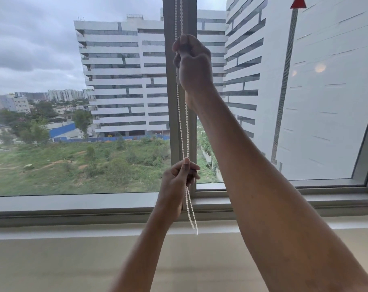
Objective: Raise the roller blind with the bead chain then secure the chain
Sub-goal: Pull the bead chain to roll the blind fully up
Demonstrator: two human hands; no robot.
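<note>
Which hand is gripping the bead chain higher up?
The right hand, raised beside the window frame; the left hand holds the bead chain near the sill.

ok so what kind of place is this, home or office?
Can't tell which; an upper-floor room in a city. The large grey-framed window looks down on a green field and across at white multi-storey office-style blocks. Both hands grip a white bead chain.

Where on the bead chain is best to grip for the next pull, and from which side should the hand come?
Grip one strand only, high on the bead chain, near where the right hand holds it. Come from the room side, pinching across the beads, since both strands hang against the window frame.
</note>
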